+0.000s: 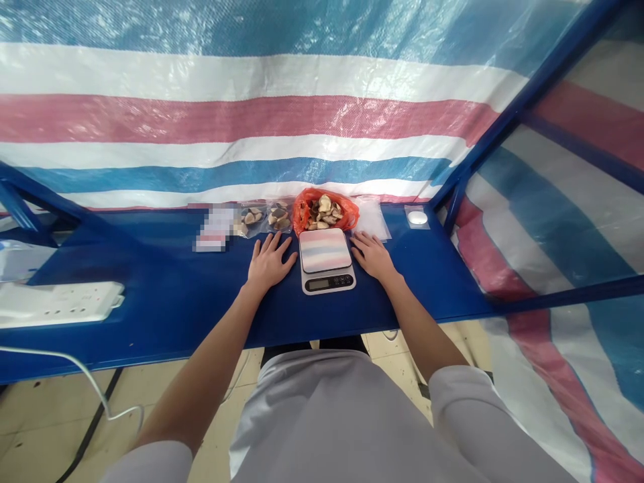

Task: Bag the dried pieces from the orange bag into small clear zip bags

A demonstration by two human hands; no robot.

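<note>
My left hand (270, 261) lies flat on the blue table (166, 288), fingers spread, with nothing in it. On the other side of a white kitchen scale (326, 251), my right hand (373, 255) rests palm down, its fingers apart. The scale's display looks dark. Right behind it sits an open orange plastic bag (300, 213) full of dried mushroom slices (325, 212). Two clear bags of mushroom pieces, one (251, 218) left of the other (278, 216), lie beyond my left hand. White plastic sheets or bags (371, 216) lie just past my right fingertips.
A small clear bag with a white round object (417, 218) lies at the right. A blurred card (216, 227) is at the left. Farther left is a white power strip (75, 302) with a cable. Blue frame bars (470, 157) and striped plastic sheeting (251, 117) enclose the table.
</note>
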